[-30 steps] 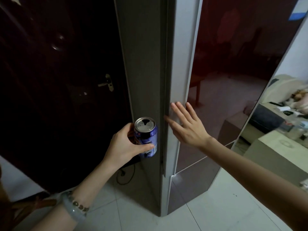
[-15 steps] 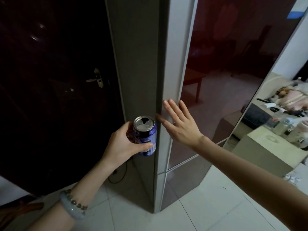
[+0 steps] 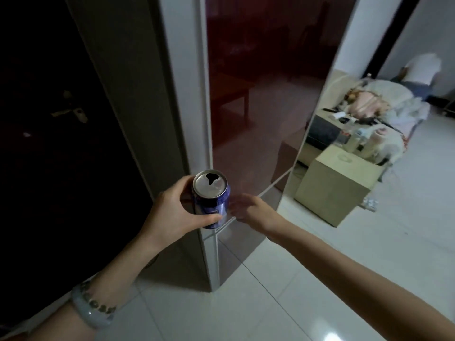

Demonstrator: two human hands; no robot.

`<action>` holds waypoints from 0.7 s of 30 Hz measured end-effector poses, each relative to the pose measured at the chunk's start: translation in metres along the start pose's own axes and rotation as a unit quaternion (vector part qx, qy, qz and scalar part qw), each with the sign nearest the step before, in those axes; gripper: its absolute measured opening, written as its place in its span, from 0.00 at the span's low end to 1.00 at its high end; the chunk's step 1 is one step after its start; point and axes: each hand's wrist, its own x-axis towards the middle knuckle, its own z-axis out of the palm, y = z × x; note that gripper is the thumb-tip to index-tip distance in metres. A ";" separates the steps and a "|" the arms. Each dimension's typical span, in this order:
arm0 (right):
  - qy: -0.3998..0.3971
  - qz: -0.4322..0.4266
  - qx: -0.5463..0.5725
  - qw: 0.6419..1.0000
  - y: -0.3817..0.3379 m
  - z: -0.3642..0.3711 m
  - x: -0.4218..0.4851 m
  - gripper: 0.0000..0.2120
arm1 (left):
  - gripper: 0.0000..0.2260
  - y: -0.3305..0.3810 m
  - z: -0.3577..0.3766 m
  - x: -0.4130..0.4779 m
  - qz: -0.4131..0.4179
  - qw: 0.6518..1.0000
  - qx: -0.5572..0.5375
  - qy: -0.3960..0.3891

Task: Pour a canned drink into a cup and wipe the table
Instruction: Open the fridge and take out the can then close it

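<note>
A person stands on a white tiled floor [image 3: 270, 303] at the corner of a tall cabinet [image 3: 187, 94] with grey sides and a glossy dark-red front [image 3: 258, 107], holding an opened drink can [image 3: 211, 200] upright in the air. The left hand [image 3: 172, 212] grips the blue can around its body, thumb across the near side and fingers wrapped behind; the silver top faces the camera with its drinking hole open. The right hand [image 3: 251, 210] hangs just beside the can, in front of the seam between the cabinet's upper and lower panels. Its fingers are loosely extended and hold nothing, but blur hides whether they touch the cabinet or the can. A pale bangle and a beaded bracelet [image 3: 94, 308] circle the left wrist. To the left is a dark door [image 3: 49, 168] with a metal lever handle [image 3: 71, 114]. To the right, well apart from the hands, a cardboard box [image 3: 337, 188] sits on the floor, with bottles [image 3: 362, 141] and a heap of fabric [image 3: 384, 104] behind it.
</note>
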 end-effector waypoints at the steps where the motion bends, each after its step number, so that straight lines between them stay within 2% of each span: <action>1: -0.003 0.049 0.075 0.996 0.005 -0.004 -0.007 0.16 | 0.30 0.004 0.006 0.002 0.012 1.000 -0.002 -0.021; 4: -0.017 0.111 0.209 0.971 0.020 -0.015 -0.036 0.16 | 0.30 0.014 0.025 0.005 0.049 0.995 -0.009 -0.081; 10: 0.083 0.157 0.419 0.891 0.042 -0.023 -0.104 0.15 | 0.33 0.028 0.063 0.000 0.109 0.969 -0.043 -0.217; 17: 0.239 0.162 0.508 0.811 0.075 -0.016 -0.183 0.17 | 0.31 0.053 0.119 -0.023 0.171 0.917 -0.102 -0.346; 21: 0.310 0.145 0.538 0.771 0.094 -0.012 -0.233 0.15 | 0.31 0.069 0.161 -0.043 0.199 0.882 -0.121 -0.410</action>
